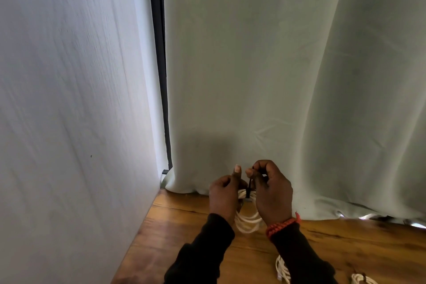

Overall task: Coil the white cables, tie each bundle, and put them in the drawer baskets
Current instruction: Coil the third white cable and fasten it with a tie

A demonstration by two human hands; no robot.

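Observation:
A coiled white cable bundle (pixel 247 222) hangs between my two hands above the wooden table (pixel 184 226). My left hand (pixel 224 196) grips the top of the coil, thumb raised. My right hand (pixel 270 191) pinches a thin black tie (pixel 249 188) that runs down over the coil's top. Under my right forearm another white cable (pixel 282 270) lies on the table. A third white bundle with a dark tie (pixel 362 280) sits at the bottom right edge. No drawer or basket is in view.
A pale wall panel (pixel 69 122) closes off the left side of the table. A grey-green curtain (pixel 276 76) hangs along the back, its hem resting on the wood. A dark frame strip (pixel 161 64) runs between them.

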